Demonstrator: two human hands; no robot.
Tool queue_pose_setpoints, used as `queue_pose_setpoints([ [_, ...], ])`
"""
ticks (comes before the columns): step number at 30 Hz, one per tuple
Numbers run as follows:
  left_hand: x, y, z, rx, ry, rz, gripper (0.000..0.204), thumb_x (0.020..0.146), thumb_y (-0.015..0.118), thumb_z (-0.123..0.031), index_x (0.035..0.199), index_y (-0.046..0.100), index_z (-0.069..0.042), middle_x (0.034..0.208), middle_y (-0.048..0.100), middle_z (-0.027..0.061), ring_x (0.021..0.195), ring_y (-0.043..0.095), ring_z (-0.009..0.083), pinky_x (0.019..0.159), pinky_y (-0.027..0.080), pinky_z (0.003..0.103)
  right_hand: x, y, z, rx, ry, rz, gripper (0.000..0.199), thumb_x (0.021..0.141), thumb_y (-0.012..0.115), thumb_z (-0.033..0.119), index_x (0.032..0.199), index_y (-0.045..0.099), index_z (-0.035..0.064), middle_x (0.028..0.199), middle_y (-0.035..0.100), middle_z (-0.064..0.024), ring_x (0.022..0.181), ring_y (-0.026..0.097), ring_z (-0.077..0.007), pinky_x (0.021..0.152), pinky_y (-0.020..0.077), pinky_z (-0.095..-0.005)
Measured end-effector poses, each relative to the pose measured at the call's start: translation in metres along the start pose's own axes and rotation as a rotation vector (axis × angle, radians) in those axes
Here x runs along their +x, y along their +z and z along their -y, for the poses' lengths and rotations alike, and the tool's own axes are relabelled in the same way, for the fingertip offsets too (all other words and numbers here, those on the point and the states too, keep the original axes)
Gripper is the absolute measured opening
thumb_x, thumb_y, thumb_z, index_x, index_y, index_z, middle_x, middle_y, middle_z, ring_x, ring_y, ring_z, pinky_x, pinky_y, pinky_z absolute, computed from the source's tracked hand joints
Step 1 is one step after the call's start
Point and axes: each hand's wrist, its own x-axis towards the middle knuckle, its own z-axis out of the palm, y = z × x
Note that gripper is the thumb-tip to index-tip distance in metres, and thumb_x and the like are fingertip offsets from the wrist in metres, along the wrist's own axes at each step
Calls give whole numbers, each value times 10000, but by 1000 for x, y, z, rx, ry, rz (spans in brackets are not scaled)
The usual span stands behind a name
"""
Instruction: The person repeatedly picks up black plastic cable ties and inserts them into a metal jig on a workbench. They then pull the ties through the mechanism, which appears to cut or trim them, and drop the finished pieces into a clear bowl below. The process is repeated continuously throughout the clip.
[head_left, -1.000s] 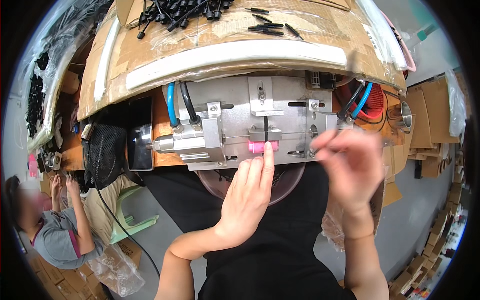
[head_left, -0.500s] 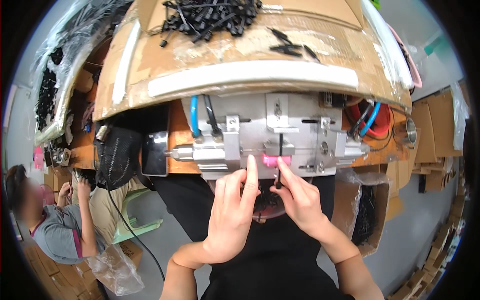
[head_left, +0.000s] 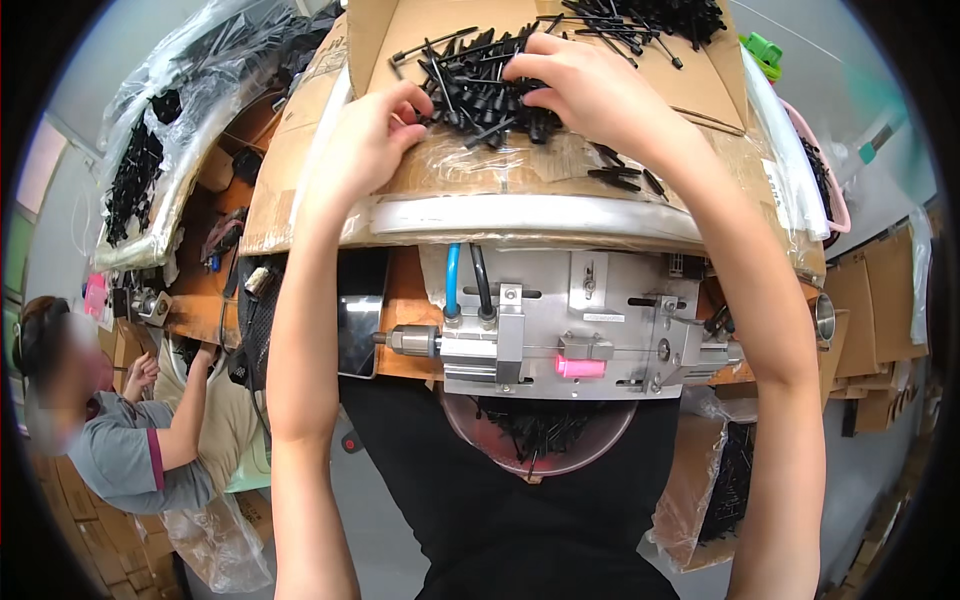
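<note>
Our right hand [head_left: 585, 85] lay on pile of black sticks [head_left: 480, 85], fingers curled, pinching some. Our left hand [head_left: 375, 140] sat just left of pile, bent, nothing held. Sticks pointed every way.

Metal jig [head_left: 580, 335] with pink block [head_left: 580, 367] — blue hose [head_left: 452, 280], seated co-worker [head_left: 120, 440]

place: workshop | signs: metal press jig [head_left: 570, 335] (air hoses), cardboard boxes [head_left: 890, 300], bagged parts [head_left: 150, 160]
</note>
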Motion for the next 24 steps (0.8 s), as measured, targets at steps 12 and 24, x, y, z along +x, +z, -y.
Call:
queue_pose_setpoints([
  [12,-16,18,-53,306,248,-71,231,792,615,101,995,590,-5,931,642,169,863,628,343,758,493,412,-85,-47,-40,236,265,57,264,804,686,2,1063,640,29,841,631,-142,795,630,-299,732,499,-376],
  [24,-26,-106,-99,350,213,-10,520,820,615,68,1313,549,-81,878,549,101,799,533,222,742,463,304,-60,-144,-60,-796,-121,-109,153,723,633,34,860,619,-33,886,572,-161,896,601,-298,791,502,-361],
])
